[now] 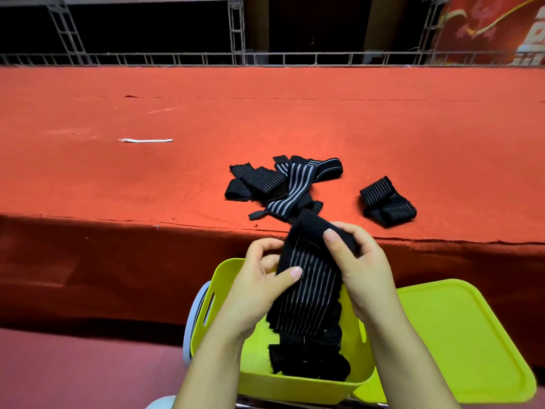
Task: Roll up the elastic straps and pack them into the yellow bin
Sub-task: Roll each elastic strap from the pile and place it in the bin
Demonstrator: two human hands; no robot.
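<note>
I hold a black elastic strap with thin grey stripes (306, 293) above the yellow bin (224, 290). My left hand (259, 287) pinches its left edge with thumb on top. My right hand (359, 270) grips its upper end, where the strap folds over. The strap's lower end hangs into the bin, onto dark straps (309, 361) lying at the bottom. A pile of loose black striped straps (280, 184) lies on the red table just beyond my hands. One more folded strap (386, 202) sits apart to the right.
The yellow bin lid (460, 335) lies to the right of the bin. The red table's (147, 178) front edge runs just above the bin. A white strip (146, 140) lies far left on the table. A metal truss rail (265, 59) bounds the back.
</note>
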